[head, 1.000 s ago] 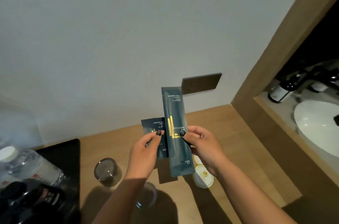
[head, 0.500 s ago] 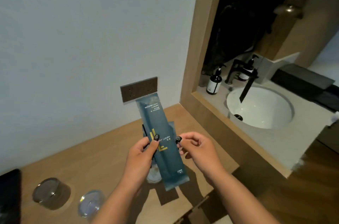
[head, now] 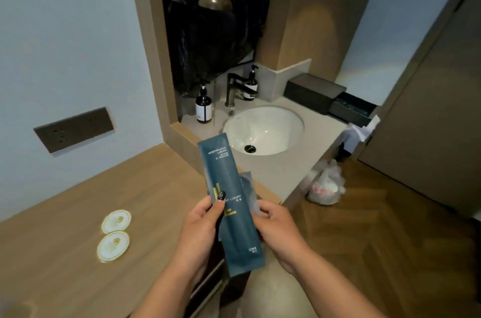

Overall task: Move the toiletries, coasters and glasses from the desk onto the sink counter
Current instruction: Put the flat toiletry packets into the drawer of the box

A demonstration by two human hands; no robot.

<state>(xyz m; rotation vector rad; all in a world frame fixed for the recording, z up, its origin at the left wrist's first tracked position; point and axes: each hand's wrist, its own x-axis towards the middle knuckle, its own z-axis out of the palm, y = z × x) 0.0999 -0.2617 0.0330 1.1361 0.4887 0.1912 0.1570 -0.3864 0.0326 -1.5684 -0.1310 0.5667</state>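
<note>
I see the long dark teal comb packet (head: 230,203) up in the air between the desk (head: 78,226) and the sink counter (head: 276,174), not resting on anything. My left hand (head: 197,229) pinches its left edge, with the thumb pressed flat on the front. My right hand (head: 279,224) holds the right side, and its fingers are tucked behind, so I cannot tell just how they press. A second, smaller packet (head: 247,187) peeks out from behind the long one, and I think both are held together.

I think I am in the carrying step, taking the toiletries over to the sink. Next I need to reach forward and lay both packets flat on the bare grey counter in front of the white basin (head: 263,130), not in it.

Two round white coasters (head: 114,235) with gold rims lie side by side on the desk, so they are not yet moved. I see no glasses here.

The long packet says "MODERN LIGHT LUXURY" at the top, "LUXURY" again by my thumb, and "COMB" at the bottom. The small signs under the words are too tiny to read. The pump bottles (head: 203,107) by the tap (head: 231,88) have white labels I cannot read
</note>
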